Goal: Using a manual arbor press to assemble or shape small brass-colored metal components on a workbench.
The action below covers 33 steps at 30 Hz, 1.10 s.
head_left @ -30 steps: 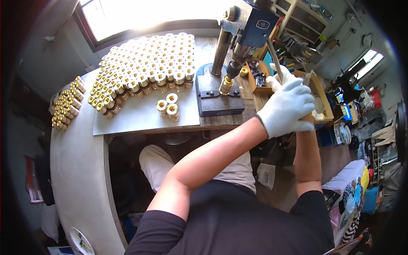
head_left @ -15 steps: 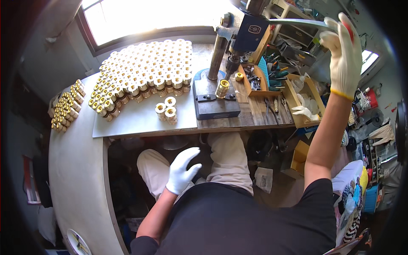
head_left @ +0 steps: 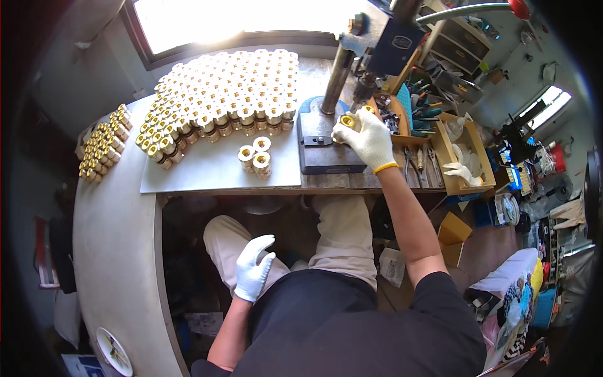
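My right hand (head_left: 366, 137), in a white glove, grips a small brass fitting (head_left: 347, 120) on the dark base (head_left: 321, 157) of a hand press (head_left: 383, 38), just under the ram. My left hand (head_left: 253, 267), also gloved, rests on my left thigh below the table edge with fingers spread and holds nothing. Three loose brass fittings (head_left: 255, 156) stand on the grey sheet (head_left: 207, 169) to the left of the press base.
Many rows of brass fittings (head_left: 220, 103) fill the back of the sheet, and another batch (head_left: 102, 143) sits at the far left. The press lever with a red knob (head_left: 519, 7) sticks out upper right. A wooden tray with tools (head_left: 461, 151) lies to the right.
My right hand has come down from the press lever to the fitting on the press base. My left hand stays on my thigh.
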Each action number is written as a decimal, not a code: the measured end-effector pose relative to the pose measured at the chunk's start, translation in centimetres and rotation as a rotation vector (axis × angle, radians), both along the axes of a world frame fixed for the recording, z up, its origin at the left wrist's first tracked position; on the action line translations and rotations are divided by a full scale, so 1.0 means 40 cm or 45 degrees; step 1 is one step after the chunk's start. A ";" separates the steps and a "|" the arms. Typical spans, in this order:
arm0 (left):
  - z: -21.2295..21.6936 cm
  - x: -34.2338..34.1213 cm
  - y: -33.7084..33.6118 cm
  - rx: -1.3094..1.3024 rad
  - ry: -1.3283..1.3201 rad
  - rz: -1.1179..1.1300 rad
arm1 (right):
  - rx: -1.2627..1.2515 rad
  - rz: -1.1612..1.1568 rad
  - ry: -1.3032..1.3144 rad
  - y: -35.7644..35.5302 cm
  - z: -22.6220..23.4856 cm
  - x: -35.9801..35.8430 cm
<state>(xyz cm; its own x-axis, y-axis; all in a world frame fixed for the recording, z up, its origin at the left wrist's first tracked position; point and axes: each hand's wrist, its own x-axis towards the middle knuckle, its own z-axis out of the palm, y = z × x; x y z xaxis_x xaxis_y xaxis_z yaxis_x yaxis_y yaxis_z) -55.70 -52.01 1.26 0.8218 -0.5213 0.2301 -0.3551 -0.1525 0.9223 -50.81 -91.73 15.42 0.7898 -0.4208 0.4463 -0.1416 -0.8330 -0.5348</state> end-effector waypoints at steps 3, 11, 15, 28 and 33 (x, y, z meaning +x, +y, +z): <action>0.014 0.004 -0.044 -0.024 -0.027 -0.052 | -0.053 0.007 -0.051 -0.043 -0.022 0.009; -0.003 -0.007 -0.055 0.026 0.011 -0.062 | 0.648 0.317 -0.294 0.047 -0.006 -0.075; -0.003 0.010 -0.076 0.054 0.037 -0.131 | 0.114 0.486 -0.157 0.121 -0.023 -0.027; 0.133 0.103 -0.104 0.096 -0.314 0.076 | -0.043 0.588 0.099 0.235 -0.108 0.114; 0.219 0.270 -0.233 0.481 -0.766 0.305 | 0.291 0.517 -0.175 0.215 -0.092 -0.037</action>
<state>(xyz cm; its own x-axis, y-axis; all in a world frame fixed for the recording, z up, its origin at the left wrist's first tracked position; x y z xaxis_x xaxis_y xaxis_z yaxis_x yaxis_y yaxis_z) -44.92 -61.34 10.04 0.7114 -0.4767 0.5164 -0.6989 -0.5568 0.4489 -52.29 -83.13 11.72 0.8506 -0.1904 0.4901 0.2553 -0.6653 -0.7015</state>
